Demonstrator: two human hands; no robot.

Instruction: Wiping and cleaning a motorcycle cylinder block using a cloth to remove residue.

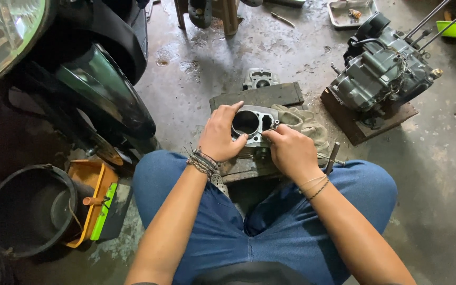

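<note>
Grey cast-metal engine cylinder block with a round bore (pixel 253 126) rests on a dark wooden board (pixel 259 96) between the squatting person's knees. On its left side, the left hand (pixel 218 138) clamps the block, thumb at the rim of the bore. On the right, the right hand (pixel 290 150) presses fingertips onto the block's top face, beside a crumpled khaki rag (pixel 307 124). The step looks like cleaning or checking that mating face; any next stroke needs the left hand's steady hold.
</note>
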